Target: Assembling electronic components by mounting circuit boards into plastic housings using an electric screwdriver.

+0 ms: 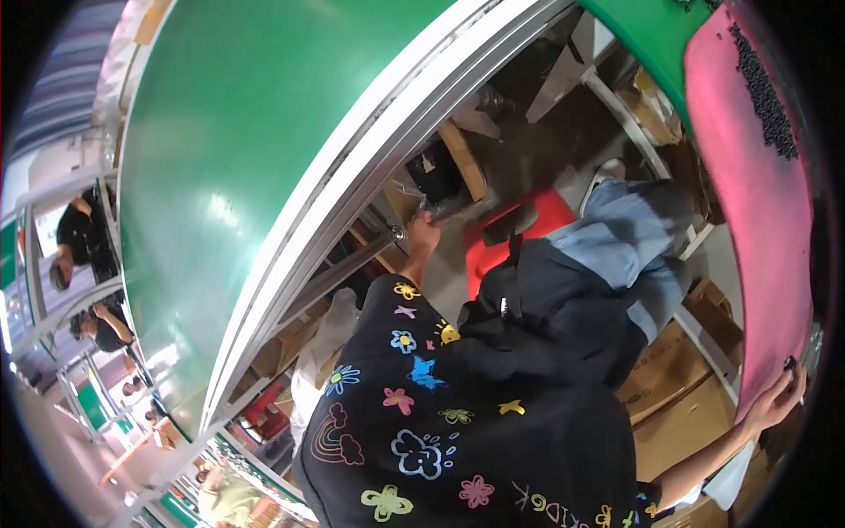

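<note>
My left hand (423, 234) is reaching under the green-topped table, fingers curled next to a cardboard box (464, 161). Clear plastic and a dark bundle (435, 173) lie by that box; what the fingers hold, if anything, is hidden. At the lower right, my right hand (778, 401) is closed at the near end of a pink mat (748, 220). A small dark piece (789, 363) shows at its fingertips, too small to name, with clear plastic (811, 352) beside it. Many small black pieces (764, 97) form a long pile on the mat's far part.
The green table (238, 132) with its metal edge fills the left. A red stool (515, 233) stands on the floor beyond my lap. Cardboard boxes (669, 374) sit beneath the mat's side. Other people (77, 233) are at work far left.
</note>
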Demonstrator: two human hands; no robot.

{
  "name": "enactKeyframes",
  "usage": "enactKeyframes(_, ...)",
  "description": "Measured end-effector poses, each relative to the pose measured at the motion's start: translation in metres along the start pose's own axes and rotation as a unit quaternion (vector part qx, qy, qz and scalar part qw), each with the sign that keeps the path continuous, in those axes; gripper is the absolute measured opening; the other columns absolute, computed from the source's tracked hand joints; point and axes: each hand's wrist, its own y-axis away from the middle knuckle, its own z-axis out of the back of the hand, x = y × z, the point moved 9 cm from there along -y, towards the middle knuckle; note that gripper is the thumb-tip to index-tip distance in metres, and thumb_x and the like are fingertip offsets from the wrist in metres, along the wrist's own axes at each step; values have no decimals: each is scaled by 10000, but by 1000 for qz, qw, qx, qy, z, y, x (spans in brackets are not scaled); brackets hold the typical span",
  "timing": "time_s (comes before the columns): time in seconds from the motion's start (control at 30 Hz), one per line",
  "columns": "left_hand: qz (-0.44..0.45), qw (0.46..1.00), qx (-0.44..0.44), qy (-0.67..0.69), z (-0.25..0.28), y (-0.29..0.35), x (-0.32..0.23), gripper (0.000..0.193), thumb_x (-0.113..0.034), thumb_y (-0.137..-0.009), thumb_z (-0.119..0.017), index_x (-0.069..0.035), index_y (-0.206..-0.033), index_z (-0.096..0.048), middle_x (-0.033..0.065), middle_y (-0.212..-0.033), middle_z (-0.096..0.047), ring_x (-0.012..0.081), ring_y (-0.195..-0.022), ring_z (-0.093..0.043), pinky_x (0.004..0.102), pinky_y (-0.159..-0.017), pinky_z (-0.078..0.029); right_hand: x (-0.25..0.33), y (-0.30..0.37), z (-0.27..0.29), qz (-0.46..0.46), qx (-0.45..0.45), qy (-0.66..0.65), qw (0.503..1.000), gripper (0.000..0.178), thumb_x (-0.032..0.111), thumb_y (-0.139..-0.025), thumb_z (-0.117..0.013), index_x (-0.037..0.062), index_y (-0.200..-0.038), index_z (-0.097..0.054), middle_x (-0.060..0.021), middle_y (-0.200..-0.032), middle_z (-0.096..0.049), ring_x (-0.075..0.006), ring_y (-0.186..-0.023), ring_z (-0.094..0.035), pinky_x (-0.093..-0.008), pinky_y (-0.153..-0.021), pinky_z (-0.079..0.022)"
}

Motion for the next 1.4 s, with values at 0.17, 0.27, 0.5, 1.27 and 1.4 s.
enactKeyframes(0.17,-107,992,44,-47,-29,-18,-59,363,-199,-761,-612,-53,-1094,-599,180,-1086,-595,379,-1100,-508,429,-966,-407,140,-5,-41,63,170,16,983,777,466,-784,-680,30,-1356,-388,-149,-1368,-421,-325,-1294,-340,-441,-1077,-244)
enactKeyframes(0.27,-114,993,1,19,-56,-75,-26,386,-164,-763,-608,-24,-1122,-580,163,-1047,-621,337,-1016,-567,392,-915,-445,131,4,-57,60,183,111,975,760,337,-754,-742,64,-1368,-388,-163,-1390,-388,-333,-1274,-367,-444,-1064,-266)
enactKeyframes(0.5,-43,989,140,20,-120,-141,22,568,-175,-779,-629,44,-1272,-452,249,-1254,-522,356,-1184,-498,385,-1024,-382,142,-5,-89,54,141,191,970,654,86,-767,-708,116,-1360,-435,-173,-1256,-480,-343,-1142,-458,-406,-963,-376)
enactKeyframes(1.27,-24,954,231,192,-241,-202,25,613,-317,-728,-660,-20,-1248,-535,221,-1155,-598,363,-1047,-567,423,-918,-432,198,-11,-94,17,121,351,928,689,112,-706,-685,138,-1345,-428,-122,-897,-545,-308,-803,-553,-409,-720,-468)
enactKeyframes(1.4,-97,940,278,174,-267,-182,-62,609,-331,-735,-647,-16,-1244,-536,212,-1161,-597,353,-1044,-567,424,-913,-433,199,-5,-84,-28,129,349,928,676,128,-751,-663,129,-1370,-393,-130,-921,-518,-315,-842,-526,-400,-765,-445)
